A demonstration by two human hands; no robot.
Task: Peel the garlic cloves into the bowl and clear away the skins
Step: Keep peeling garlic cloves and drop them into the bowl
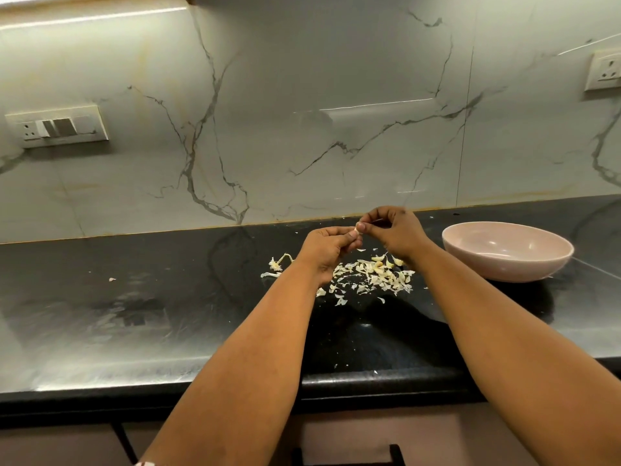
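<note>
both hands are raised just above the worktop, meeting to the left of the pink bowl. the left hand has its fingers curled in and pinches a small garlic clove at its tips, holding it up, likely so the other hand can work at it. the right hand is curled too, its thumb and forefinger closed on the tip of the same clove, apparently nipping at the papery skin to tear it away. whether a strip is already lifting is too small to tell.

both forearms reach forward from the near edge of the worktop and converge, wrists bent slightly down, so the clove sits over the heap of skins left of the bowl and nearer the person. that seems deliberate: what comes off should drop onto the same litter rather than scatter. a stalk remnant lies at the heap's far-left edge, and one stray flake sits well to the left of the bowl, apart from the rest.

the bowl stands within easy reach of the right hand, ready for the bare clove; its inside shows only glare, and i cannot make out any cloves in it. in my judgement peeling is under way and the skins have not yet been cleared. behind the bowl a marbled wall carries a switch plate far left and a socket above the bowl.
</note>
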